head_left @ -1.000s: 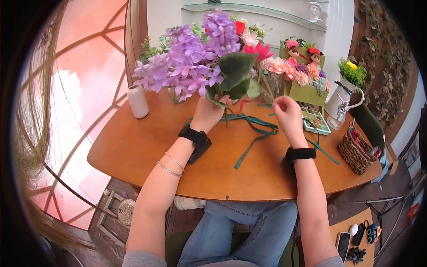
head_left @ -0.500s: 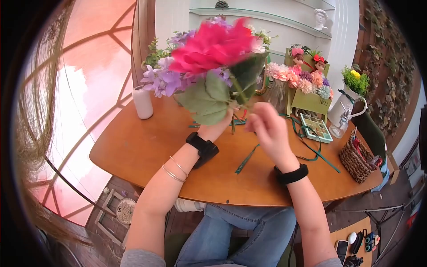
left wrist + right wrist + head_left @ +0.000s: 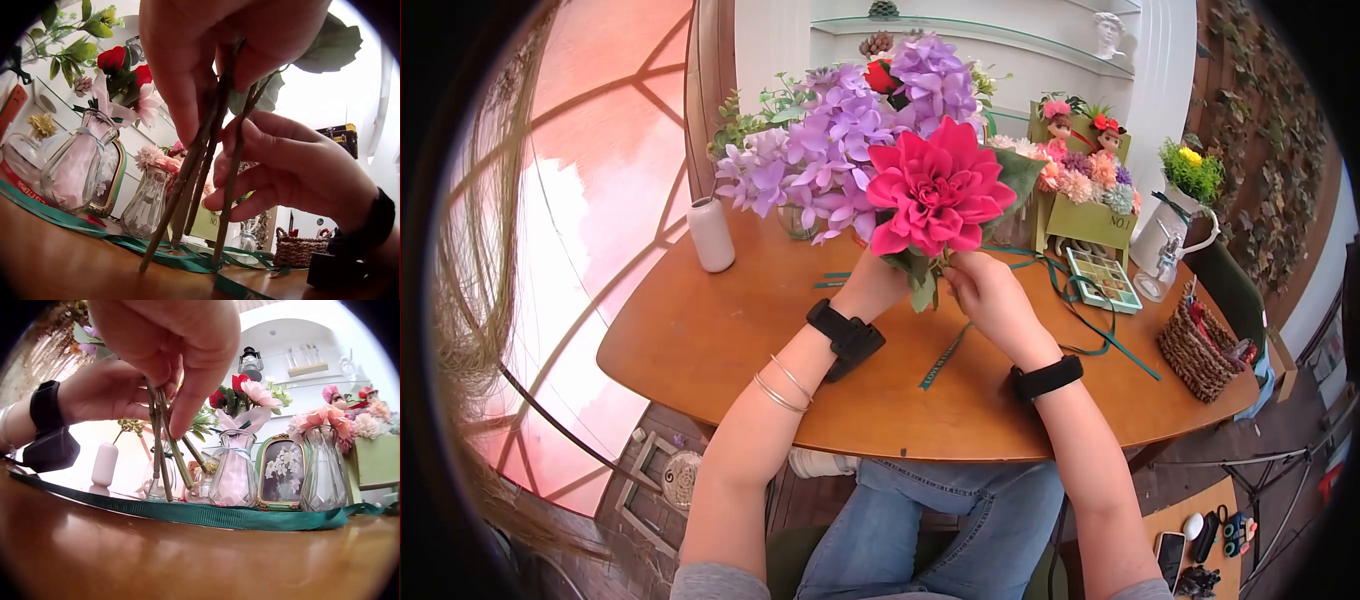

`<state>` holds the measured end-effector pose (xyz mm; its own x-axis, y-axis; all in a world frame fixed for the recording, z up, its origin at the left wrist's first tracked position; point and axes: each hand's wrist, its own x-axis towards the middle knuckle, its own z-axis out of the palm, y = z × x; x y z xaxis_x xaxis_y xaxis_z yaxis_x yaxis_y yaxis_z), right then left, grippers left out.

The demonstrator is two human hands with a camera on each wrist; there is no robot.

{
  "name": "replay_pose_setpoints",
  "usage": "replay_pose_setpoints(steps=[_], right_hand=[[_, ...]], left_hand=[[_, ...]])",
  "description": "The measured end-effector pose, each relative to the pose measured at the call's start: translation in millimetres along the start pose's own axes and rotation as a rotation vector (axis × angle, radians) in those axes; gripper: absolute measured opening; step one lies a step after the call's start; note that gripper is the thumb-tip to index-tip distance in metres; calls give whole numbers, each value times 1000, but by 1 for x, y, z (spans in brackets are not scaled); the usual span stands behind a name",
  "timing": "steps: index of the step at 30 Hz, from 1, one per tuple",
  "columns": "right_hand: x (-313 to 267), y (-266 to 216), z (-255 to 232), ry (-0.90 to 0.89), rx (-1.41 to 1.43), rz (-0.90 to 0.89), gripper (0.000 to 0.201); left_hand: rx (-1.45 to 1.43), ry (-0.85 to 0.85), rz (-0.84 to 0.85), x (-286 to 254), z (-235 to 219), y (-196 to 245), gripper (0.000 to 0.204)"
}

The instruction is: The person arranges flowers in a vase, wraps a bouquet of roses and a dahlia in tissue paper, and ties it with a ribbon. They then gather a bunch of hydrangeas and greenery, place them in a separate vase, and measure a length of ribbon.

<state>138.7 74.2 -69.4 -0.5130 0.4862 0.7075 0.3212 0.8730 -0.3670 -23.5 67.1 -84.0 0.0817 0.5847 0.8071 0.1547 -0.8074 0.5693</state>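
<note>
Over the table, my left hand [image 3: 880, 284] grips a bunch of artificial flowers by its stems. Purple blossoms [image 3: 825, 150] fill the bunch's left and upper part. A large deep-pink dahlia [image 3: 942, 190] faces me at its front right, above both hands. My right hand [image 3: 996, 302] is close beside the left and pinches the dahlia's stem just under the bloom. In the left wrist view, several green-brown stems [image 3: 187, 178] hang down from the left fingers, and the right hand [image 3: 281, 159] has thumb and fingers around one of them. Leaves partly cover the left fingers from above.
Green ribbon [image 3: 945, 360] lies on the wooden table [image 3: 700, 340]. A pale vase [image 3: 711, 235] stands at left. Glass vases [image 3: 232, 469] and a picture frame [image 3: 281, 472] are behind. To the right are a compartment box [image 3: 1103, 280], a jug [image 3: 1165, 230] and a wicker basket [image 3: 1195, 350].
The right hand has brought the dahlia in from the right, swinging it past the front of the bunch, to sit against the purple flowers. The left hand has kept its grip near the same spot.
</note>
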Motion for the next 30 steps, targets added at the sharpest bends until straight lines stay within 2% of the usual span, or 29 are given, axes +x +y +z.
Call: replay_pose_setpoints(steps=[2,4,5,6,7,8,10,11,13,16,18,20,21,23,25,26,27,30], right_hand=[[0,-1,-1,-33,44,27,8],[-1,-2,-1,-66,89,51,9],[-1,-1,0,-128,143,82,10],[-1,-2,0,-190,196,113,12],[-1,-3,0,-190,194,111,12],[0,-3,-1,-214,190,120,13],[0,-2,-1,-238,180,129,14],[0,2,1,-171,237,112,12],[-1,6,3,-101,292,97,12],[-2,7,2,-38,347,86,11],[-2,4,-1,-136,262,118,10],[-2,3,-2,-152,326,177,10],[-2,2,-1,-172,387,235,11],[-2,2,-1,-151,389,205,12],[-2,4,2,-132,391,175,14],[-2,8,5,-96,376,126,15],[-1,9,7,-59,360,77,15],[-1,6,4,-109,347,54,13]], left_hand=[[-32,16,46,0,0,-3,14],[26,-134,-140,-2,-10,-9,12],[26,-133,-138,-3,-16,-12,12],[62,-224,-197,-3,-21,-10,19],[98,-315,-255,-3,-24,-8,27],[96,-313,-251,-2,-25,-7,27],[-251,-313,-384,0,-23,0,27],[-255,-313,-381,1,-21,3,27],[291,-236,-71,0,-14,15,15],[356,-275,-108,2,-14,31,19],[341,-279,-74,0,-14,32,19],[324,-280,-41,1,-17,31,19],[352,-344,-56,3,-21,27,20],[379,-408,-73,2,-24,20,20],[642,-357,115,0,-24,17,22],[642,-358,113,-2,-24,16,22],[518,-318,92,-4,-23,18,24],[284,-295,32,-3,-26,16,28]])
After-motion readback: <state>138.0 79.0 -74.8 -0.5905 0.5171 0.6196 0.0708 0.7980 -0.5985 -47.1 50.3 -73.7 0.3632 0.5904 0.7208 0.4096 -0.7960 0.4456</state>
